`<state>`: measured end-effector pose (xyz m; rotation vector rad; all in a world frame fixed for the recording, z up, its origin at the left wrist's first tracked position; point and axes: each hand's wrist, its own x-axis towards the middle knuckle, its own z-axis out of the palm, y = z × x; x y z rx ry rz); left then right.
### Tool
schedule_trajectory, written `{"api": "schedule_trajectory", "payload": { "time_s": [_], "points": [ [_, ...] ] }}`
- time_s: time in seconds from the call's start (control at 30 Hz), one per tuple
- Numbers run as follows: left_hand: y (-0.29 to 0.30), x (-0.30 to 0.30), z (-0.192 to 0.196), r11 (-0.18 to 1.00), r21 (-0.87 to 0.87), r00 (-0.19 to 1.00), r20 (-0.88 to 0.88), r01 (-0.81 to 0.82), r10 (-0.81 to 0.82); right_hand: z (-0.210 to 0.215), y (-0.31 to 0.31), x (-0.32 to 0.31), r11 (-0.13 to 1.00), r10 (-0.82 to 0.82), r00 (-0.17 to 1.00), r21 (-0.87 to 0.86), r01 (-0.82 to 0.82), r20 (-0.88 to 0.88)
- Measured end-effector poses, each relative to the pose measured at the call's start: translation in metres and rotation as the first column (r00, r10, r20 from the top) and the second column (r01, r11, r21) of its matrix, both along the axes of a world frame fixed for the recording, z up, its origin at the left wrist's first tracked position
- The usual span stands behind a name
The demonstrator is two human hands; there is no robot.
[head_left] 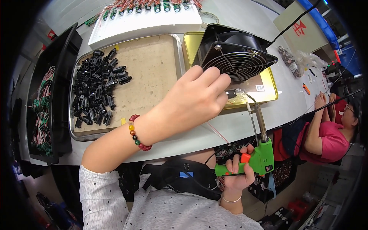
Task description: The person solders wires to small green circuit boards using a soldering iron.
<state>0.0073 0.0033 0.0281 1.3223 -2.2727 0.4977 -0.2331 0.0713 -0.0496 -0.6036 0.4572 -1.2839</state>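
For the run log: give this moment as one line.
left hand: holds small black part at fan | right hand: grips green soldering gun, tip up | tray: black parts

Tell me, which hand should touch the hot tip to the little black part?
Probably the right hand. It grips the green soldering gun, whose tip sits beside the black part. The left hand is busy pinching that part by the fan.

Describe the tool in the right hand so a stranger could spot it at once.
Start at the black square fan standing on the yellow metal tray, then drop to the table's near edge. There the right hand grips a green pistol-shaped soldering gun, its long metal tip pointing up; nothing else nearby is bright green with an orange trigger.
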Motion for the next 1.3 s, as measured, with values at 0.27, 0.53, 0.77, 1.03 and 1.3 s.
{"api": "schedule_trajectory", "payload": {
  "time_s": [0.27, 0.53, 0.77, 1.03, 1.3],
  "points": [
    [0.003, -0.004, 0.001, 0.988, 0.150, 0.950, -0.303, -0.029, 0.074, 0.002, -0.004, -0.002, 0.998, -0.047, 0.996, -0.037, 0.044, -0.080],
    [0.004, -0.005, 0.001, 0.938, 0.333, 0.831, -0.545, 0.098, 0.107, -0.001, -0.005, -0.007, 1.000, -0.021, 1.000, -0.015, 0.022, 0.010],
    [0.000, 0.006, -0.006, 0.958, 0.262, 0.856, -0.516, 0.113, 0.041, 0.002, -0.007, -0.005, 0.998, 0.023, 0.996, -0.052, -0.027, -0.080],
    [-0.002, 0.006, -0.012, 0.988, 0.155, 0.936, -0.345, -0.009, 0.063, 0.004, -0.005, 0.003, 0.999, 0.025, 0.990, -0.042, -0.031, -0.138],
    [-0.003, 0.004, -0.016, 0.995, 0.095, 0.940, -0.339, -0.010, 0.042, 0.004, -0.005, 0.009, 1.000, 0.024, 0.978, 0.023, -0.019, -0.206]
  ]
}}
